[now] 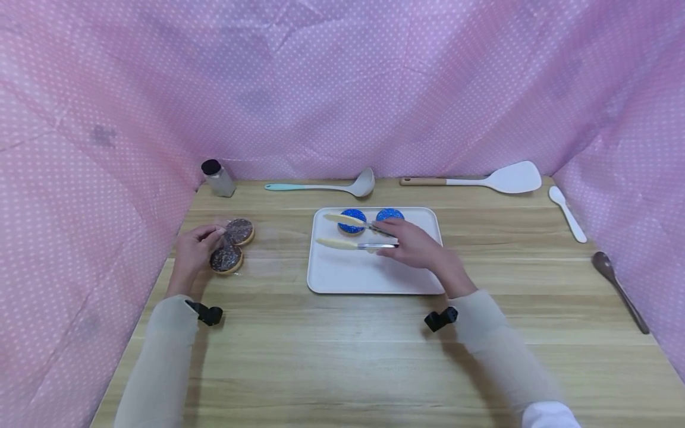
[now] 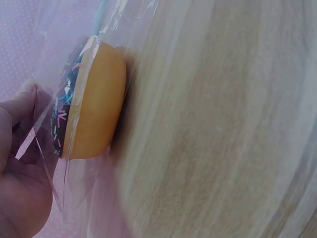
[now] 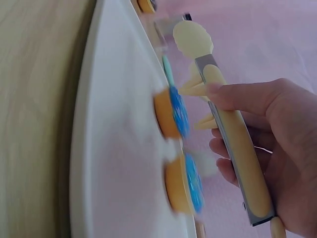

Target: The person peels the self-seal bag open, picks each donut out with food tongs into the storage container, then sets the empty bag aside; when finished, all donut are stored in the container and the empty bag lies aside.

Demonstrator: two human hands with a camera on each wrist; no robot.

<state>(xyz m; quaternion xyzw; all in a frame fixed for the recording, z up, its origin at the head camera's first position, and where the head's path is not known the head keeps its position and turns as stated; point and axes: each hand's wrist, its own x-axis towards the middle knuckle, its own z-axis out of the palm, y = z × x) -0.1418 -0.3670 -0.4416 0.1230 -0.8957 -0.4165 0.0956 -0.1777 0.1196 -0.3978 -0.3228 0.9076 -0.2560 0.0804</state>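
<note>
Two chocolate-topped donuts with sprinkles, the upper one (image 1: 241,230) and the lower one (image 1: 227,260), lie at the table's left in a clear plastic bag (image 2: 126,27). My left hand (image 1: 191,255) pinches the bag's film between thumb and fingers beside them. Over a white tray (image 1: 369,276), my right hand (image 1: 411,242) grips a pair of tongs (image 3: 242,153) with cream tips, their arms spread apart. Two blue-topped donuts, the left one (image 1: 353,214) and the right one (image 1: 389,213), sit along the tray's back edge. The tongs hold nothing and partly cover the left blue donut.
At the back stand a black-capped jar (image 1: 219,179), a ladle (image 1: 363,183) and a white spatula (image 1: 514,177). A white spoon (image 1: 568,215) and a dark brown spoon (image 1: 618,288) lie at the right. Pink dotted cloth (image 1: 342,89) hangs around the wooden table (image 1: 321,356).
</note>
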